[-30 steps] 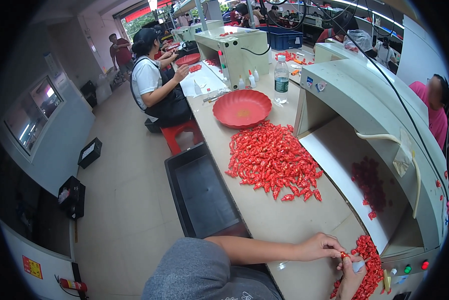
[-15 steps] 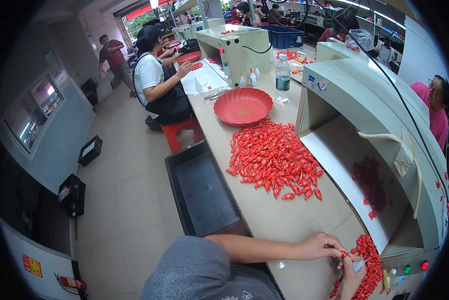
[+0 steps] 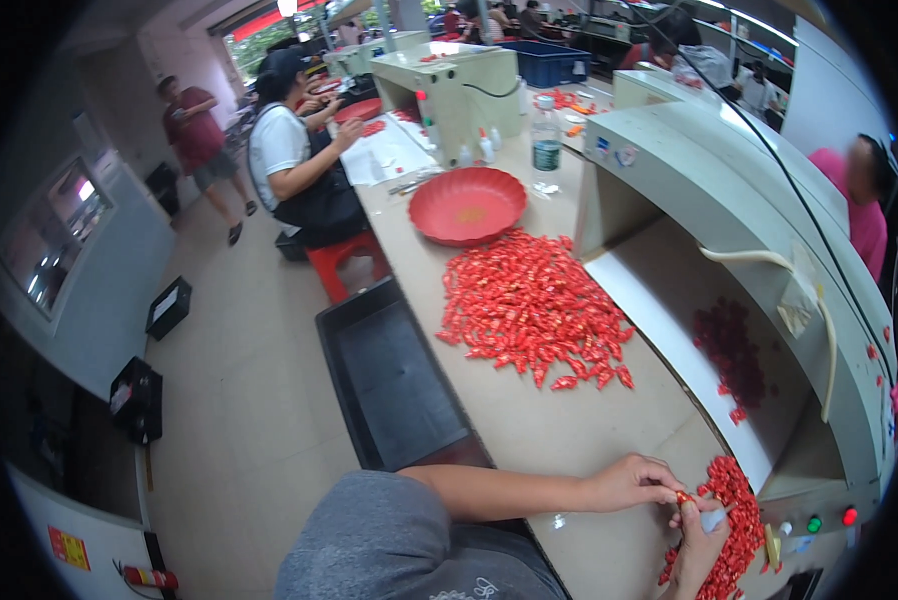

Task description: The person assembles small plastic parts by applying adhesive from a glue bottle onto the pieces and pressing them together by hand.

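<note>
At the bench's near right, my left hand point(image 3: 633, 484) is closed, thumb and fingertips pinching a small red piece with gold markings point(image 3: 683, 497). My right hand point(image 3: 700, 548) meets it there, closed around a small whitish translucent object point(image 3: 712, 519); the fingers hide most of that object. Just beyond and beside my right hand lies a heap of similar small red pieces point(image 3: 737, 500). A larger pile of them point(image 3: 529, 305) spreads over the middle of the bench. Behind that pile sits a red scalloped bowl point(image 3: 431, 205).
A pale machine hood point(image 3: 709, 160) with darker red pieces point(image 3: 731, 350) under it borders the right. A clear water bottle point(image 3: 546, 150) stands beyond the bowl. Along the bench's left side is a black bin point(image 3: 394, 370). A seated co-worker point(image 3: 294, 150) works farther up.
My view has shifted slightly, so the bench appears a little farther left and higher. Both hands keep nearly the same hold. The person in the dark red shirt has stepped closer.
</note>
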Available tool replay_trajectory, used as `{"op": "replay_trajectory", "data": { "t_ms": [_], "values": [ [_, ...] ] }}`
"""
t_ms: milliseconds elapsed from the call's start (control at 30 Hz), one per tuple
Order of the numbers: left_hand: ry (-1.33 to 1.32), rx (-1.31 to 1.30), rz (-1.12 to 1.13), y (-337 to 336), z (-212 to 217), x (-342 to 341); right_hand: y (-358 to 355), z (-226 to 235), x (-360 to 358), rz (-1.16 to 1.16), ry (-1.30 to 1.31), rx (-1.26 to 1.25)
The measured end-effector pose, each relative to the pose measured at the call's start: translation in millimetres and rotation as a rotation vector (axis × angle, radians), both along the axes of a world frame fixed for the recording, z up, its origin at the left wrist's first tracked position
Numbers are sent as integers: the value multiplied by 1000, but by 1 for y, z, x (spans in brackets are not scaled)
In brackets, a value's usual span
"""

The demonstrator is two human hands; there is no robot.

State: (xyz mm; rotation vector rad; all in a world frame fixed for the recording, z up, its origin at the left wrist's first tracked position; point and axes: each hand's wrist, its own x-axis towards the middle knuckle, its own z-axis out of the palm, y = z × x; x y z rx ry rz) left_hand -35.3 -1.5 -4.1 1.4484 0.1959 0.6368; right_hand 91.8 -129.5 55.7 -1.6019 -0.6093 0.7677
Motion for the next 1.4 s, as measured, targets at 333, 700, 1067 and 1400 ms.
{"op": "replay_trajectory", "data": {
  "t_ms": [333,700,1067,1400],
  "values": [
    [4,83,62,1,2,3,0,-5,6,38,35,58],
    [-6,63,66,0,2,4,-2,-12,9,39,56,92],
    [-8,19,54,0,2,2,0,-10,7,40,54,91],
    [-9,4,40,-1,0,3,-1,-7,6,18,51,66]
  ]
}}
